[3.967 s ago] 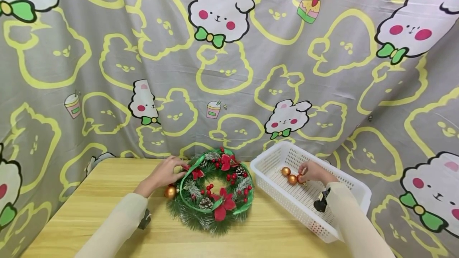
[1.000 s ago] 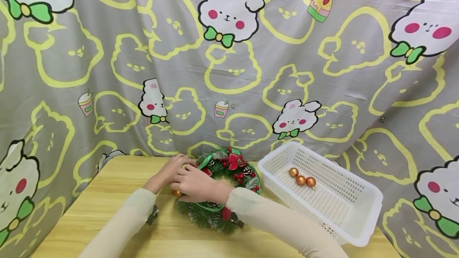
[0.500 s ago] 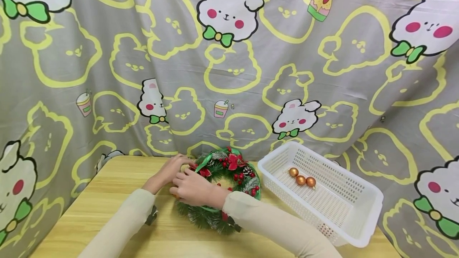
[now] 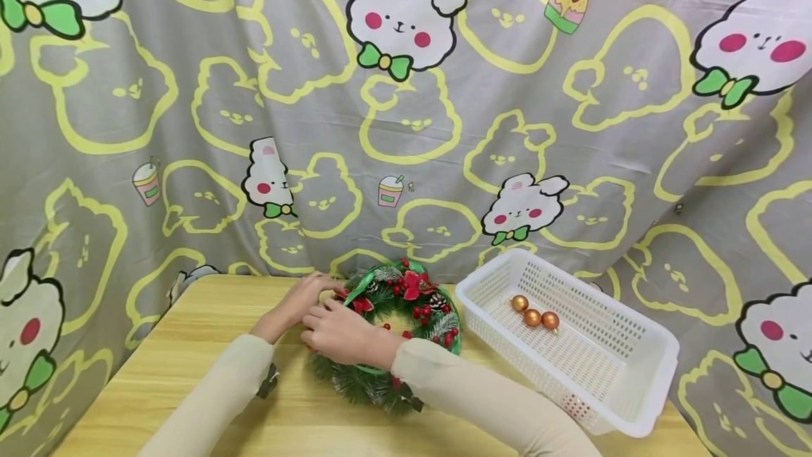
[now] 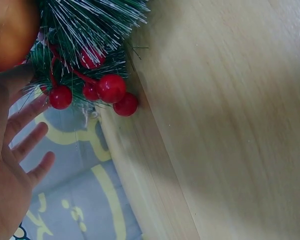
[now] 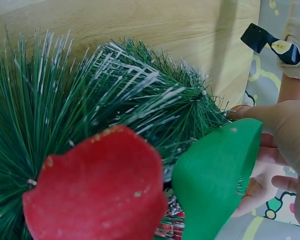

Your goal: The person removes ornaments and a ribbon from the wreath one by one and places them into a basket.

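Note:
A green Christmas wreath [image 4: 380, 330] with red flowers, red berries, pinecones and green ribbon lies on the wooden table. My left hand [image 4: 301, 302] reaches over its left rim; in the left wrist view the thumb and forefinger pinch into the greenery while the other fingers spread loosely. An orange-gold bauble [image 5: 10, 35] is close to that thumb, at the wreath's edge. My right hand [image 4: 342, 333] crosses over the wreath and works beside the left with bent fingers. What its fingertips hold is hidden. Green ribbon [image 6: 215, 175] and a red petal [image 6: 95, 190] fill the right wrist view.
A white perforated plastic basket [image 4: 482, 302] stands on the table to the right of the wreath. Inside are three orange-gold baubles [image 4: 533, 318]. A grey patterned curtain [image 4: 406, 132] hangs behind the table.
Four seconds ago my right hand was in the basket by the baubles; it has since moved left onto the wreath beside my left hand. Over the last half second both hands barely move.

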{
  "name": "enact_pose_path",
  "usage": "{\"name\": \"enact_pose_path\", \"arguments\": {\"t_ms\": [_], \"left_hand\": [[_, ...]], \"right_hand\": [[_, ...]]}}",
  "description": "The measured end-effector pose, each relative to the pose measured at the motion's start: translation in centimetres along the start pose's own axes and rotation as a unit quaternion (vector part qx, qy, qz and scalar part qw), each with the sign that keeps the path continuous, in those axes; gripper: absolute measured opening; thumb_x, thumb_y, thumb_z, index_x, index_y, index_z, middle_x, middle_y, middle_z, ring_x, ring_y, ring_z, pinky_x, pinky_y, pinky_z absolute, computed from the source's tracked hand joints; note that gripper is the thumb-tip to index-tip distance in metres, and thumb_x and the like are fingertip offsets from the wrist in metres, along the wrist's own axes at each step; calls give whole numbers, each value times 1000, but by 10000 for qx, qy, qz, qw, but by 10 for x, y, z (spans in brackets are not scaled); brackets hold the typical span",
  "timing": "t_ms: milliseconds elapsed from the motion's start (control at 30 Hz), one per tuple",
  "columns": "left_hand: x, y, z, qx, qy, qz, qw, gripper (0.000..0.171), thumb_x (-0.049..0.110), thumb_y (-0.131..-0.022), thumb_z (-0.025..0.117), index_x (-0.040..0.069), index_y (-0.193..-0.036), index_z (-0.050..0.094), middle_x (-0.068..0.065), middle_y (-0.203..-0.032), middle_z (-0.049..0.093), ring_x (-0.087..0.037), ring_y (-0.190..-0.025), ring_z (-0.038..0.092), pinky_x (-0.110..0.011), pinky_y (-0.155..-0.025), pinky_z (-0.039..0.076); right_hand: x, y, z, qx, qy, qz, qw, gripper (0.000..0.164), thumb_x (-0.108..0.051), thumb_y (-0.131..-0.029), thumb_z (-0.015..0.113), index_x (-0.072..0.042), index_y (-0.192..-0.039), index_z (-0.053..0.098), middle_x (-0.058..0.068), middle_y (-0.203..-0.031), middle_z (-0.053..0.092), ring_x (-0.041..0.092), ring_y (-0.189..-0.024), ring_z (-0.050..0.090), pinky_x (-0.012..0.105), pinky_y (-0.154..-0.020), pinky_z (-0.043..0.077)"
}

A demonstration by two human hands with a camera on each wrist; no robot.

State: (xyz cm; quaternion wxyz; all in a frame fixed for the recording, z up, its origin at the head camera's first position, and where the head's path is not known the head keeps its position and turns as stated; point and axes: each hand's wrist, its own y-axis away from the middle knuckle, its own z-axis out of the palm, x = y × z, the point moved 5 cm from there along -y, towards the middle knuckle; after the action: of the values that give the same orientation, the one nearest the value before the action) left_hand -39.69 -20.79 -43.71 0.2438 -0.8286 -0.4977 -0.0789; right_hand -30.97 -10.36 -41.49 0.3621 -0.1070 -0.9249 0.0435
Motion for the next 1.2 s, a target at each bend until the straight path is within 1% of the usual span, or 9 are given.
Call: {"name": "enact_pose_path", "arguments": {"t_ms": [133, 233, 367, 467, 600, 733, 933, 1100, 1200], "left_hand": [[0, 0, 0, -13, -56, -17, 10000, 27, 1, -96, 64, 17, -115, 77, -10, -128, 69, -42, -130, 53, -62, -102, 48], [0, 0, 0, -2, -77, 30, 10000, 26, 2, -96, 65, 17, -114, 77, -10, -127, 70, -42, -129, 53, -63, -102, 48], [-1, 0, 1, -1, -84, 32, 10000, 26, 2, -94, 67, 15, -114, 77, -11, -128, 69, -43, -130, 53, -64, -102, 48], [-2, 0, 1, -36, -110, 25, 9999, 28, 1, -93, 69, 13, -118, 76, -12, -128, 69, -43, -130, 52, -64, -102, 48], [-3, -1, 2, -11, -198, 107, 9997, 30, 1, -93, 70, 9, -121, 74, -13, -125, 70, -40, -125, 56, -62, -100, 50], [-5, -1, 3, -30, -228, 128, 9997, 30, 5, -93, 72, 7, -122, 73, -13, -123, 70, -38, -121, 58, -59, -98, 52], [-8, -3, 4, -80, -199, 173, 9996, 30, 15, -94, 73, 9, -124, 73, -11, -123, 72, -36, -120, 59, -58, -100, 52], [-7, -1, 3, -74, -174, 178, 9997, 28, 20, -96, 71, 12, -123, 74, -10, -124, 72, -36, -121, 58, -60, -101, 50], [-5, -1, 3, -19, -204, 272, 9994, 27, 18, -97, 70, 11, -122, 75, -9, -122, 73, -34, -116, 60, -58, -98, 52]], "right_hand": [[3, 0, 3, -100, -172, 72, 9998, 20, -47, -100, 62, -34, -111, 72, -14, -110, 65, 6, -103, 60, 23, -87, 44], [6, 0, 3, -179, -480, 151, 9986, 26, -50, -96, 67, -33, -115, 70, -15, -112, 67, 5, -105, 60, 22, -88, 44], [11, -1, 3, -287, -941, 210, 9949, 28, -49, -94, 69, -33, -118, 70, -17, -113, 70, 6, -105, 60, 23, -87, 43], [16, 1, 0, -320, -1286, 225, 9909, 30, -46, -94, 71, -33, -121, 70, -16, -117, 70, 7, -111, 61, 25, -96, 47], [25, 4, -3, -361, -1719, 298, 9840, 33, -42, -94, 72, -31, -125, 70, -14, -124, 70, 10, -117, 61, 31, -109, 47], [35, 8, -1, -444, -2079, 392, 9764, 31, -39, -97, 70, -30, -126, 70, -13, -124, 71, 10, -117, 61, 33, -109, 48], [51, 17, 0, -694, -2700, 695, 9578, 36, -37, -97, 68, -29, -133, 67, -12, -128, 69, 11, -122, 60, 32, -96, 52], [60, 22, -2, -877, -3325, 901, 9347, 41, -33, -95, 70, -28, -136, 66, -11, -136, 67, 14, -133, 56, 39, -101, 50], [63, 23, -3, -932, -3561, 991, 9245, 39, -31, -95, 71, -26, -133, 68, -11, -136, 66, 14, -133, 56, 40, -102, 49]]}}
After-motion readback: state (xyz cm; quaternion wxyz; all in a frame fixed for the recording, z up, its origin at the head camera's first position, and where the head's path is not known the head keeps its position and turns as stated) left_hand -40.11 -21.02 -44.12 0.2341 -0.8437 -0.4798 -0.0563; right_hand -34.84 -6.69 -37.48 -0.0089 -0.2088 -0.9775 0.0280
